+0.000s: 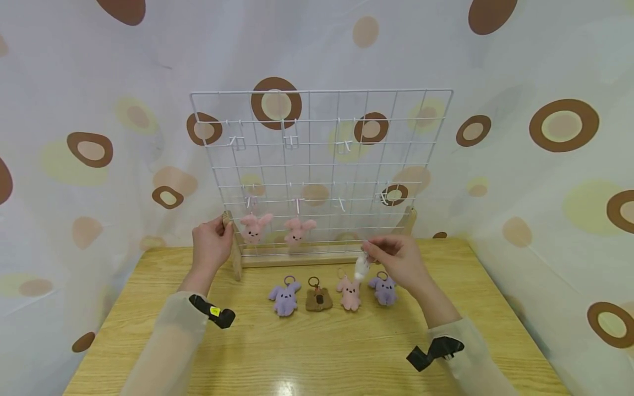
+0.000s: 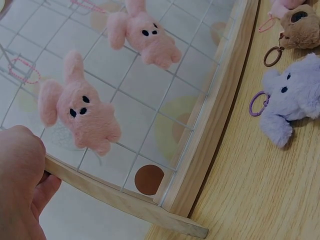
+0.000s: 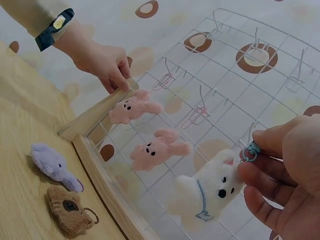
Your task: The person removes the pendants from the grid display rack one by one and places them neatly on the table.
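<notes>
My left hand grips the top of the wooden side post at the left end of a white wire grid rack. My right hand pinches the teal clasp of a white plush dog keychain, which dangles in front of the lower grid wires. In the head view this white plush hangs just above the table row. Two pink plush keychains, a left one and a right one, hang from lower hooks near my left hand.
On the wooden table before the rack lie a purple plush, a brown plush, a pink plush and another purple plush. Bare hooks include a lower one and an upper one. A patterned cloth stands behind.
</notes>
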